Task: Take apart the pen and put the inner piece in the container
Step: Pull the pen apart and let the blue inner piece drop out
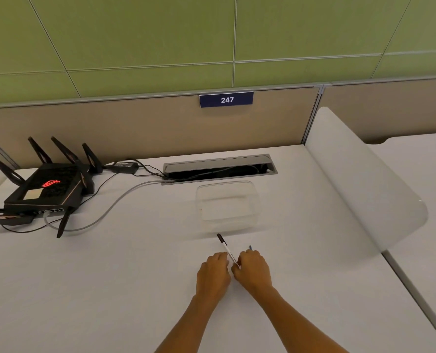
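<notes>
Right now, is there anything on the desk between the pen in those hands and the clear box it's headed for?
Nothing visible. The white pen with the black cap is held between the left hand and right hand, its capped end pointing toward the clear plastic container. Only bare white desk lies between them; the black router sits far left.

- Even, diffuse light fills the scene; the white table [110, 276] reads bright without blown highlights
- Soft, faint shadows gather just under the left hand [213, 272] and right hand [254, 270], and along the near side of the clear container [227, 202]
- The container's rim is hazy and low in contrast against the table
- Wide-angle distortion bows the partition [135, 123] and the table's far edge, with lines splaying toward the corners
- Overall detail is slightly soft; the router [46, 189] logo glows red
</notes>
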A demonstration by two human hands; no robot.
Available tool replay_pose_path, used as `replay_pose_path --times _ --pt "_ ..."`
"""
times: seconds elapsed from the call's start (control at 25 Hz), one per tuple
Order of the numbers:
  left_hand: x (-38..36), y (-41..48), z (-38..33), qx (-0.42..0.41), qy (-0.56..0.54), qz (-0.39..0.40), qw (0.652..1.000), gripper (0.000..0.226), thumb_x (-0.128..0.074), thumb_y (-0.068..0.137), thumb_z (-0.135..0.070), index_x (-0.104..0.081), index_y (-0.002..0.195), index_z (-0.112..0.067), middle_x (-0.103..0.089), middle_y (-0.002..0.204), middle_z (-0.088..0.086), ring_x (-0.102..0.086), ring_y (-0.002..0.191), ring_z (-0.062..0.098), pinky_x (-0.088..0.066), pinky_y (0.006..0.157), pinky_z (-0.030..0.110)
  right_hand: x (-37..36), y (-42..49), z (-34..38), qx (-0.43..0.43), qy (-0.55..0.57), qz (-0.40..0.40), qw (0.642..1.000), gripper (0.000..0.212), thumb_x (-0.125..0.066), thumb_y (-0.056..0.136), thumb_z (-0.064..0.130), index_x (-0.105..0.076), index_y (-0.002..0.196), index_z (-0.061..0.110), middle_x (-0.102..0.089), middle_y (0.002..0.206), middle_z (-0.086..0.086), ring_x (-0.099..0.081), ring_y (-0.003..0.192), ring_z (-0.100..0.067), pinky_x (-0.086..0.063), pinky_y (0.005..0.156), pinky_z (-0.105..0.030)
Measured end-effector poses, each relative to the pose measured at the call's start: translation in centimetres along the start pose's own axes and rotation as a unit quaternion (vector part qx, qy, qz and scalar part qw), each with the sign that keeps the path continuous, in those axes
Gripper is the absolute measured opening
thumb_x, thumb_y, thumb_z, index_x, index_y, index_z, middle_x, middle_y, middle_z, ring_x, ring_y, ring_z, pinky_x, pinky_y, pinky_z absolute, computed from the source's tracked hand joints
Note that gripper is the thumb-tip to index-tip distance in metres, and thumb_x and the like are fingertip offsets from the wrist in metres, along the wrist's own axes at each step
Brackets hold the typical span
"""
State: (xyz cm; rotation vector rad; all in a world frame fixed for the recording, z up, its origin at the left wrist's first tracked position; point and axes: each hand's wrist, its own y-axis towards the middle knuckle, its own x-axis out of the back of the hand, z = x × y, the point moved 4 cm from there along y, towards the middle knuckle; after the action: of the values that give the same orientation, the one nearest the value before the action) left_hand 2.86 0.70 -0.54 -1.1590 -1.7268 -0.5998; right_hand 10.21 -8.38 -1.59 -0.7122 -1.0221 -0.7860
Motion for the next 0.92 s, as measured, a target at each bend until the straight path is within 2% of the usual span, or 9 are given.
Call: replay_pose_path --times 0.08,0.16,0.28,0.4,0.56,0.68,0.8,0.84,0.92 --pt "1.3 0.8 0.1 0.072 -0.072 -0.020 0.995 0.034 -0.039 0.103 -0.028 -0.058 0.128 -0.017 -0.064 0.126 0.001 -0.060 0.111 0.020 -0.045 0.086 0.027 1.0 0.2 0.3 0.027 0.011 -0.029 0.999 0.027 -0.054 0.088 0.033 -0.066 0.094 0.010 -0.066 0.096 -0.006 -0.058 0.093 -0.020 -0.051 0.079 -0.031" --pt "2.6 1.6 0.1 0.136 -0.185 -0.027 0.973 0.033 -0.047 0.100 -0.034 -0.066 0.119 -0.015 -0.071 0.114 0.005 -0.066 0.100 0.021 -0.047 0.080 0.028 2.4 0.6 0.9 0.063 0.017 -0.057 0.996 0.027 -0.054 0.088 0.034 -0.067 0.095 0.011 -0.066 0.095 -0.006 -0.058 0.093 -0.020 -0.051 0.079 -0.032" --pt "4.2 2.7 -0.2 0.205 -0.382 -0.047 0.900 0.024 -0.059 0.095 -0.030 -0.073 0.098 -0.011 -0.076 0.096 0.007 -0.073 0.083 0.019 -0.055 0.084 0.034 4.6 1.1 2.2 0.128 0.015 -0.095 0.987 0.027 -0.055 0.088 0.033 -0.067 0.096 0.010 -0.067 0.096 -0.006 -0.058 0.092 -0.021 -0.051 0.079 -0.032" --pt "5.5 3.3 -0.5 0.227 -0.501 -0.067 0.833 0.016 -0.065 0.091 -0.020 -0.074 0.093 -0.006 -0.077 0.090 0.010 -0.075 0.075 0.018 -0.059 0.082 0.035 6.9 1.4 3.2 0.166 0.027 -0.113 0.979 0.025 -0.057 0.089 0.033 -0.067 0.098 0.012 -0.068 0.096 -0.005 -0.058 0.090 -0.019 -0.049 0.076 -0.029" --pt "8.0 3.8 -0.8 0.226 -0.582 -0.096 0.775 0.012 -0.065 0.091 -0.016 -0.073 0.089 -0.007 -0.076 0.086 0.006 -0.075 0.072 0.018 -0.057 0.073 0.024 10.2 1.6 2.9 0.068 0.212 -0.070 0.972 0.025 -0.061 0.089 0.037 -0.066 0.098 0.014 -0.068 0.089 -0.003 -0.061 0.080 -0.016 -0.054 0.073 -0.030" --pt "9.9 4.0 -1.3 0.232 -0.610 -0.126 0.747 0.011 -0.066 0.090 -0.018 -0.073 0.083 -0.015 -0.077 0.075 -0.002 -0.075 0.068 0.013 -0.054 0.069 0.020 11.9 1.6 2.1 -0.004 0.316 -0.011 0.949 0.038 -0.053 0.094 0.042 -0.069 0.090 0.008 -0.072 0.080 -0.009 -0.065 0.069 -0.019 -0.055 0.066 -0.031" --pt "11.1 4.1 -1.8 0.233 -0.625 -0.142 0.731 0.010 -0.067 0.089 -0.020 -0.073 0.082 -0.016 -0.076 0.067 -0.006 -0.074 0.066 0.010 -0.051 0.055 0.010 12.8 1.1 1.8 -0.049 0.427 0.043 0.902 0.045 -0.046 0.096 0.043 -0.070 0.085 0.007 -0.070 0.075 -0.009 -0.062 0.065 -0.017 -0.045 0.056 -0.020" --pt "11.4 4.1 -1.9 0.232 -0.631 -0.145 0.726 0.010 -0.068 0.089 -0.020 -0.073 0.082 -0.016 -0.076 0.067 -0.006 -0.074 0.066 0.010 -0.051 0.054 0.010 13.1 1.0 1.7 -0.061 0.459 0.050 0.885 0.045 -0.045 0.097 0.043 -0.070 0.084 0.006 -0.069 0.074 -0.008 -0.060 0.063 -0.017 -0.044 0.054 -0.020" --pt "11.7 4.1 -2.2 0.228 -0.641 -0.150 0.718 0.010 -0.068 0.088 -0.021 -0.074 0.081 -0.017 -0.077 0.068 -0.006 -0.074 0.067 0.010 -0.053 0.063 0.014 13.4 0.9 1.8 -0.073 0.498 0.061 0.862 0.045 -0.046 0.097 0.041 -0.069 0.083 0.006 -0.066 0.072 -0.008 -0.059 0.061 -0.017 -0.045 0.052 -0.021"
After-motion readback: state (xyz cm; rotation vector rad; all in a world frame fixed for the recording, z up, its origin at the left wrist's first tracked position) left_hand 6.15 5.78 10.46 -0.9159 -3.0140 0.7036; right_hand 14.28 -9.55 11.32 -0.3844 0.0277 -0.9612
